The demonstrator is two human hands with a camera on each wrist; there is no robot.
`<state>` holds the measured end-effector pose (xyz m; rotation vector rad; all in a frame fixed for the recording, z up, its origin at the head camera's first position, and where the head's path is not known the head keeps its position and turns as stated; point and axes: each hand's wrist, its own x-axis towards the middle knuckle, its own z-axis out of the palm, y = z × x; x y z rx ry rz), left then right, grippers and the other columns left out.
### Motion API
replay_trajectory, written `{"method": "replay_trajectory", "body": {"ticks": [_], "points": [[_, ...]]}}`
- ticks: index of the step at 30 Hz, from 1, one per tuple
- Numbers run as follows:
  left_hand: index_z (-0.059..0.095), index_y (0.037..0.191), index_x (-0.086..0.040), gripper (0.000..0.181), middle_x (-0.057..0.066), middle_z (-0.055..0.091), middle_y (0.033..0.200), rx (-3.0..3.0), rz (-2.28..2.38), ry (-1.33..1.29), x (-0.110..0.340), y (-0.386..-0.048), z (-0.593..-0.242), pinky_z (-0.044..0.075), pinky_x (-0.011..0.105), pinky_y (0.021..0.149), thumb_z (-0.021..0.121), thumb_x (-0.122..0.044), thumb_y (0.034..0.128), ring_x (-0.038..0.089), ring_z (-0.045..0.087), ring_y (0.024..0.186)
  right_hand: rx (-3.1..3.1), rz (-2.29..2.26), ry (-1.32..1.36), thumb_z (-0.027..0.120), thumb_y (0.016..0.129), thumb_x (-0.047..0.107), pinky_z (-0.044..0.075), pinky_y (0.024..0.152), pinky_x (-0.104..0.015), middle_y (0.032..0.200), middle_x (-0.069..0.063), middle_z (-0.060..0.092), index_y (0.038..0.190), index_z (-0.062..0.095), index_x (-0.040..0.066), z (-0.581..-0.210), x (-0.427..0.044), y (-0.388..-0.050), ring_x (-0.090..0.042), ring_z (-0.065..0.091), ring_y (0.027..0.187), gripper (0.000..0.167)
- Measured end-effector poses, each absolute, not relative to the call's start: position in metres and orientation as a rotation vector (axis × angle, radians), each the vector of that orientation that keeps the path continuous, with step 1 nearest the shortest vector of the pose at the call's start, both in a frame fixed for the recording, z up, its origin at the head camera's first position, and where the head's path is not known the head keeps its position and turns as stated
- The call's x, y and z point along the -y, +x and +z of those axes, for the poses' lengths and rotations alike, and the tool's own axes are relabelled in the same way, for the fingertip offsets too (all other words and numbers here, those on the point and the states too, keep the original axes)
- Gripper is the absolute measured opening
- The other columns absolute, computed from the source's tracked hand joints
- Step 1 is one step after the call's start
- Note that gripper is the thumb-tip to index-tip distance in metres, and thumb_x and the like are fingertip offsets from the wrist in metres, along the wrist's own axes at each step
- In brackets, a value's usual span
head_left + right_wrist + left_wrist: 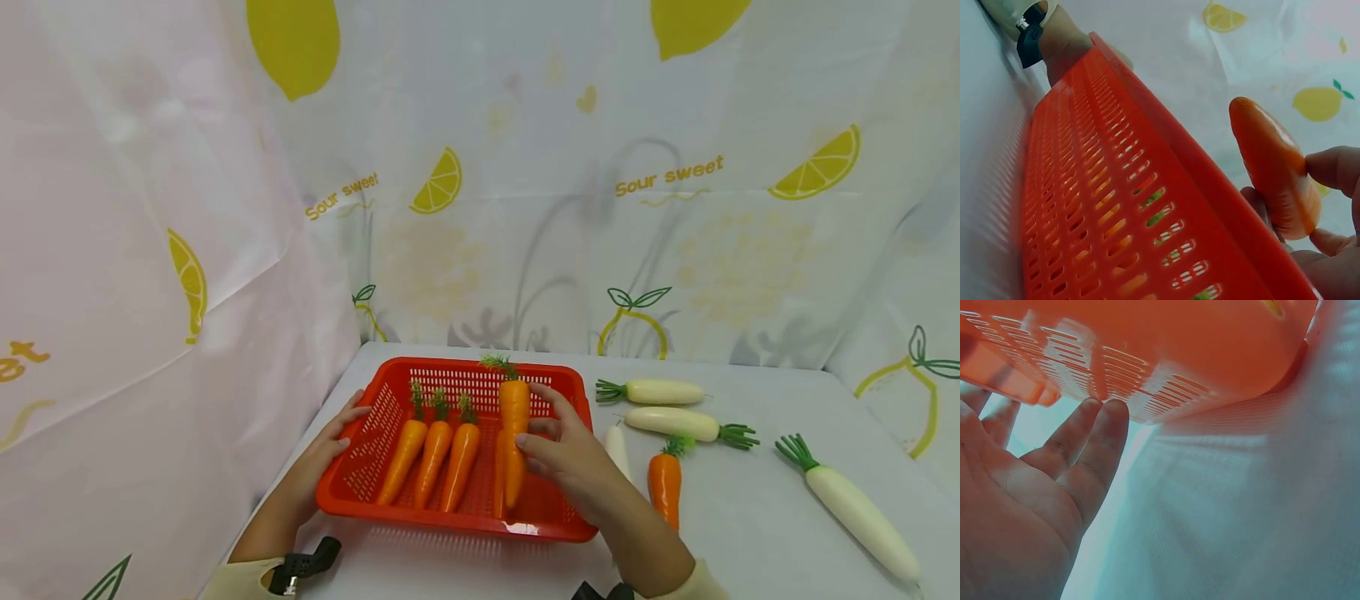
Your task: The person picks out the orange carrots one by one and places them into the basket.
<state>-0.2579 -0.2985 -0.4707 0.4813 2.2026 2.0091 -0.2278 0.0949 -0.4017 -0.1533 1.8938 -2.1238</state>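
My right hand (567, 454) pinches an orange carrot (514, 417) with a green top between thumb and fingers, over the right half of a red perforated basket (450, 521). Seen from the right wrist, that carrot (1272, 165) is above the basket's rim, its tapered tip pointing up. Three carrots lie side by side in the left half, the middle one (433, 462) among them. Another carrot (498, 479) is mostly hidden behind the held one. My left hand (322, 458) rests at the basket's left rim; in the left wrist view its fairly straight fingers (1107, 434) touch the perforated side.
Right of the basket lie several white radishes, such as one at the back (663, 391), one in the middle (671, 423) and one far right (862, 521). A carrot (664, 487) lies near my right forearm. Printed curtains (540, 208) enclose the white table (735, 533).
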Motion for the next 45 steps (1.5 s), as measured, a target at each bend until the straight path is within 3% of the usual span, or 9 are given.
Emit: {"method": "replay_trajectory", "body": {"ticks": [16,35,45], "points": [[0.035,0.158,-0.004,0.053,-0.001,-0.006,0.178,-2.167,2.019,0.497,0.298,-0.256,-0.474,0.049,0.020,0.105,0.033,-0.007,0.1053,0.042,-0.012,0.159,-1.882,-2.082,-0.113,0.070,0.099,0.018,0.059,0.099,-0.045,0.140,-0.021,0.053,0.160,0.030,0.026,-0.409,-0.082,-0.231,-0.031,0.062,0.119,0.073],[0.035,0.159,-0.005,0.053,-0.002,-0.004,0.178,-2.166,2.030,0.506,0.299,-0.256,-0.476,0.048,0.021,0.106,0.034,-0.009,0.1061,0.040,-0.012,0.160,-1.907,-2.053,-0.048,0.068,0.099,0.014,0.058,0.100,-0.048,0.139,-0.024,0.052,0.161,0.028,0.022,-0.411,-0.080,-0.230,-0.034,0.062,0.121,0.075],[0.036,0.159,-0.007,0.054,-0.004,-0.003,0.178,-2.190,2.029,0.464,0.299,-0.258,-0.474,0.050,0.023,0.104,0.034,-0.007,0.1049,0.040,-0.009,0.161,-1.882,-2.092,-0.036,0.062,0.103,0.020,0.058,0.100,-0.046,0.136,-0.024,0.051,0.153,0.041,0.013,-0.409,-0.078,-0.230,-0.039,0.059,0.126,0.055]]}}
